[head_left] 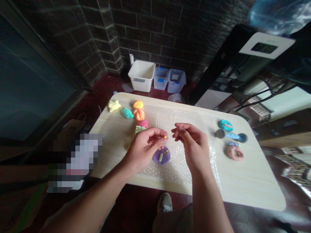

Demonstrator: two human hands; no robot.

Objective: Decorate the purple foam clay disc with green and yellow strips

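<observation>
My left hand (143,145) is closed in a pinch on a small yellow clay piece (165,137) at its fingertips. Just right of it, my right hand (191,139) has its thumb drawn in against curled fingers; whether anything tiny is between them cannot be seen. Both hands are raised over the table. Beneath the left fingertips lies a flat purple clay disc (162,156) bearing a pale green strip and yellow bits. A pale green clay lump (140,129) is partly hidden behind the left hand.
Bubble wrap (179,174) covers much of the wooden table (257,181). Yellow (114,105), teal (127,113), orange (139,114) and dark pink clay shapes (143,123) sit at left. A turquoise disc (225,125), a dumbbell-like shape (232,136) and a pink ring (235,152) lie right. Bins (142,77) stand behind.
</observation>
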